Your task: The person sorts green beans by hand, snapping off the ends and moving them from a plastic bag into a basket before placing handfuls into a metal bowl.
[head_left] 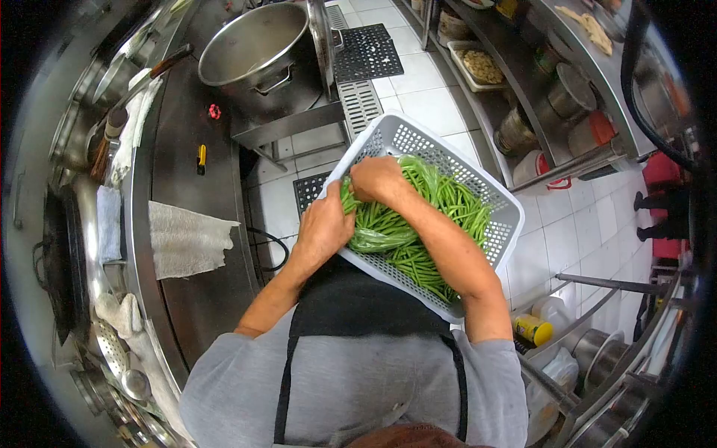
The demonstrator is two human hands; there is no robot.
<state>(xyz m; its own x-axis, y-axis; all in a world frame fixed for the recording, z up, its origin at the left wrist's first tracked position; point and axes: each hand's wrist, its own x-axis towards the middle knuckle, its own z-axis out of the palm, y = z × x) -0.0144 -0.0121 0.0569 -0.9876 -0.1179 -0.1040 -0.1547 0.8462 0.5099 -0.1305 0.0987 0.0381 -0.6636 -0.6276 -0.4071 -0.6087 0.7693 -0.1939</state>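
A grey plastic basket with perforated walls sits in front of my apron, full of long green beans. Among the beans lies a clear plastic bag, partly filled with them. My left hand is closed around a bunched part of the bag at the basket's left side. Close by, my right hand has its fingers curled on the same part of the bag, its forearm crossing over the beans. The fingertips of both hands are partly hidden.
On the left, a steel counter carries a grey cloth and a yellow cutter. A large steel pot stands ahead on a low stand. Shelves with containers line the right. Black mats lie on the tiled floor.
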